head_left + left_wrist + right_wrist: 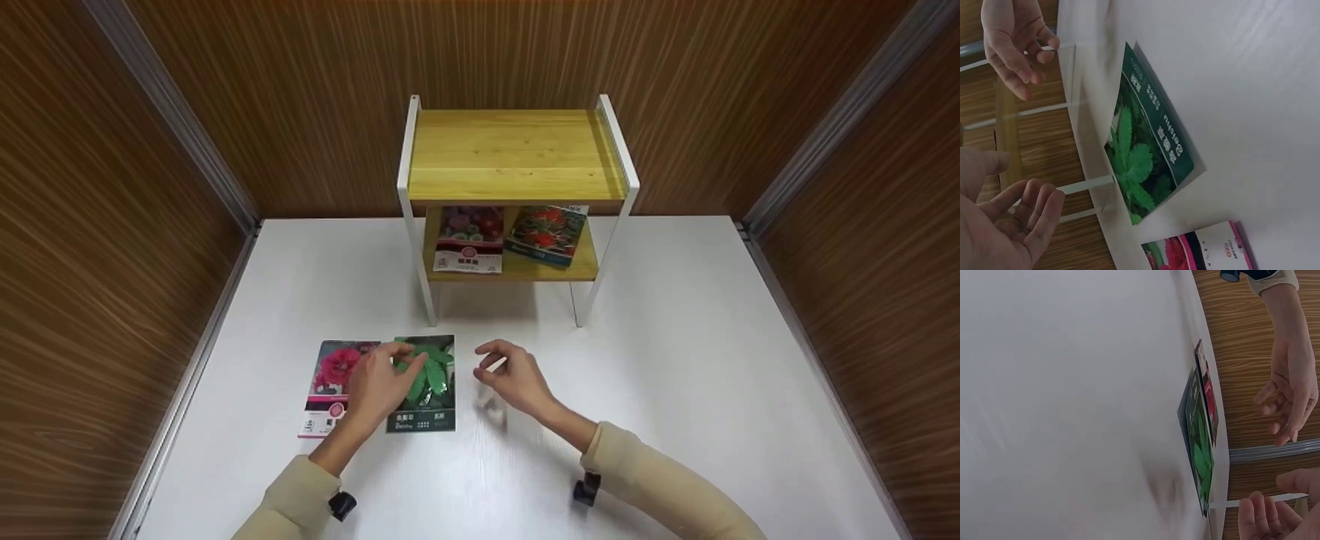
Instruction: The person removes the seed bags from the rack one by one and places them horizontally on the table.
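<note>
- Currently, the green-leaf seed packet (429, 397) is seen on the table (675, 337), at three o'clock from the left hand (375, 386), nine from the right hand (519, 381).
- Both are held unfilled, thumbs parted from loosely bent fingers.

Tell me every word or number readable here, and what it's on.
"Deishu", apparently: green-leaf seed packet; its other characters are too blurred.
Pink-flower seed packet: print too small to read.
Mixed-flower seed packet, red-and-green seed packet: too blurred.
</note>
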`<state>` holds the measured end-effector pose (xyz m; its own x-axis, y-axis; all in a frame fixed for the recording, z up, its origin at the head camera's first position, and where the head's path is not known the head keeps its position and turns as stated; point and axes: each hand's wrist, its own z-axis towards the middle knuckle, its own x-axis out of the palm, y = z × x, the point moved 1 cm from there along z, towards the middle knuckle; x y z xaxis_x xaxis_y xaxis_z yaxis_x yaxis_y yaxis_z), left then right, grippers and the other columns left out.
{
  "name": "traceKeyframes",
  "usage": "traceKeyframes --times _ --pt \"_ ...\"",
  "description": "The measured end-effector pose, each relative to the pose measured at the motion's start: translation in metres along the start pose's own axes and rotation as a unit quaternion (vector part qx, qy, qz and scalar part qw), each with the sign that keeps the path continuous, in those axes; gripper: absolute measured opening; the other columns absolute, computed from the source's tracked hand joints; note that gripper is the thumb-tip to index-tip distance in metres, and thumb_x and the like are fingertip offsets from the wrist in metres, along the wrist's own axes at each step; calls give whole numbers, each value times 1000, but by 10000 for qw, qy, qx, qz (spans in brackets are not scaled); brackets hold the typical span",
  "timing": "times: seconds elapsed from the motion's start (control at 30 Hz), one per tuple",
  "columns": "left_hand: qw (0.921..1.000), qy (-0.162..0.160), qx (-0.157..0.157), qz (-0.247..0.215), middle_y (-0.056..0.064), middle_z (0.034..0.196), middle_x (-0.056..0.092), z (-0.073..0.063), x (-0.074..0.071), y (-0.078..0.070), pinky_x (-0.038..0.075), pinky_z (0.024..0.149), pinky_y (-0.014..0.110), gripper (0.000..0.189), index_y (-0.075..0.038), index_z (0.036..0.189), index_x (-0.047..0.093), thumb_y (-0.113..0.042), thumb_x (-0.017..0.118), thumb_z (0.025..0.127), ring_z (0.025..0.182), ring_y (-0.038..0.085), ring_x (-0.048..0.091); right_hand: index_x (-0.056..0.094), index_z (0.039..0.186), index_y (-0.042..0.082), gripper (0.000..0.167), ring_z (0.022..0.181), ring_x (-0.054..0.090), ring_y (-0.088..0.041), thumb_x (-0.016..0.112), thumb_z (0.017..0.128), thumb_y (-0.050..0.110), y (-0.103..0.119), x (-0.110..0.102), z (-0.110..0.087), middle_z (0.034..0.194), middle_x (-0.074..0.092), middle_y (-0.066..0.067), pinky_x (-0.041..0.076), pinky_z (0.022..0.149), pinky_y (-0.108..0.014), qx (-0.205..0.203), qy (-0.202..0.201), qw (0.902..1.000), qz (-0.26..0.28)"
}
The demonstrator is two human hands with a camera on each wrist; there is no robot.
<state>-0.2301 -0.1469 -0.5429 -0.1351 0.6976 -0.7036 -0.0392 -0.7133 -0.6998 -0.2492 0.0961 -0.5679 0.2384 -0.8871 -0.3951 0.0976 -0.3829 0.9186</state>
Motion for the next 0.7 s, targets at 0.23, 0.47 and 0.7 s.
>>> traceKeyframes --times 0.23,0.47,0.7 --pt "9998 83 168 24 8 102 77 9 -2 -20 50 70 30 30 -13 113 80 -36 78 95 76 15 62 74 116 10 23 78 68 -17 78 93 11 9 -14 3 98 76 -10 55 68 -20 -225 -210 9993 -232" --pt "9990 -110 420 40 11 108 77 18 -2 -38 61 80 44 32 -12 115 79 -37 77 96 97 28 76 75 117 11 22 81 70 -18 78 94 12 19 -26 7 101 76 -8 58 73 -20 -576 -556 9954 -526" --pt "9918 -641 1071 282 10 102 76 31 2 -47 62 74 42 30 -9 110 80 -35 78 96 90 27 74 74 117 8 23 88 73 -22 78 95 12 24 -40 15 103 77 -10 65 80 -35 -987 -782 9904 -567"
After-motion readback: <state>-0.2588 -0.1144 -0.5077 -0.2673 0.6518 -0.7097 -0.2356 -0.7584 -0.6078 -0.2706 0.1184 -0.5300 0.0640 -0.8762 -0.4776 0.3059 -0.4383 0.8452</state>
